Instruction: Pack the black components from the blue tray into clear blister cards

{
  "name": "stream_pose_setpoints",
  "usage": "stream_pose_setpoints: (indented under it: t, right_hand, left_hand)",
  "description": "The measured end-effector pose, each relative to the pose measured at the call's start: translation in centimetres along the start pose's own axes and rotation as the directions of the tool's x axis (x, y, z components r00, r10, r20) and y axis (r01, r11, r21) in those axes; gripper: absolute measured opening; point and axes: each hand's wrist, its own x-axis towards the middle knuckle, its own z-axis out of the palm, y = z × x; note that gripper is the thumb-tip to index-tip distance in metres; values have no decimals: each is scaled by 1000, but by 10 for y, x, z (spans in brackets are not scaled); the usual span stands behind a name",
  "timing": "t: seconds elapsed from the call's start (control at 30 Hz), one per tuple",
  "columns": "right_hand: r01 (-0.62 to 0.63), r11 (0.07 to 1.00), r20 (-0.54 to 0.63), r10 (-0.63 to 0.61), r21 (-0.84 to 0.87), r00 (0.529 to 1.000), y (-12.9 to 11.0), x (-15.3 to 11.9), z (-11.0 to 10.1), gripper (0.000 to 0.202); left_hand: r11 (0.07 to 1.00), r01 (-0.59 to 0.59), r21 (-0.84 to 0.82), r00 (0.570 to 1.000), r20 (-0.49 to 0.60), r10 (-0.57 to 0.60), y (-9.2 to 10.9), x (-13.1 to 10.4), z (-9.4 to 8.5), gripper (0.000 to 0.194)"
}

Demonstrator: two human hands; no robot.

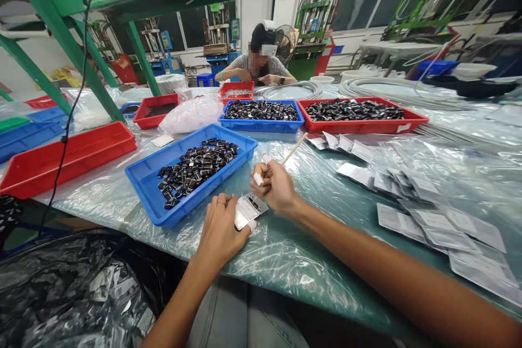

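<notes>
Head view, the only one: my left hand (223, 223) holds a silver packet (243, 213) down on the plastic-covered table (322, 196), fingers along one side and thumb, in a white finger cover (253, 225), at the lower corner. My right hand (274, 182) is curled round a thin stick (294, 150), whose far end points up and away; the end toward the packet is lost behind my fingers, and I cannot be sure whether the dark bits on the packet are loose or printed. Risks, as I judge them: the glossy sheet offers little grip, so light thumb pressure could let the packet skid; a slip of the stick could mark its face. Edges: the blue tray (147, 202) of black pieces (196, 168) stands just beside my left fingers, its wall limiting travel that way; a knock could shift it toward the front table edge, beyond which hangs a black plastic bag (81, 283). My right forearm runs near the spread packets (408, 223); an outward elbow swing could disturb them. Best room: the stretch of sheet between my right hand and those packets.
</notes>
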Motion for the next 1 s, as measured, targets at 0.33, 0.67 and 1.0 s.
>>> stream_pose_setpoints:
  t: [0.33, 0.67, 1.0]
  right_hand:
    - [35, 994, -26, -38, -100, 999, 45, 21, 15, 56]
    - [-71, 976, 60, 85, -204, 995, 42, 0, 17, 57]
    - [-97, 992, 62, 103, -83, 993, 13, -7, 16, 53]
  left_hand:
    - [999, -30, -43, 1000, 2, 30, -7, -2, 4, 38]
    - [1000, -10, 17, 1000, -16, 10, -7, -2, 8, 33]
    - [998, -9, 56, 999, -31, 11, -4, -6, -4, 62]
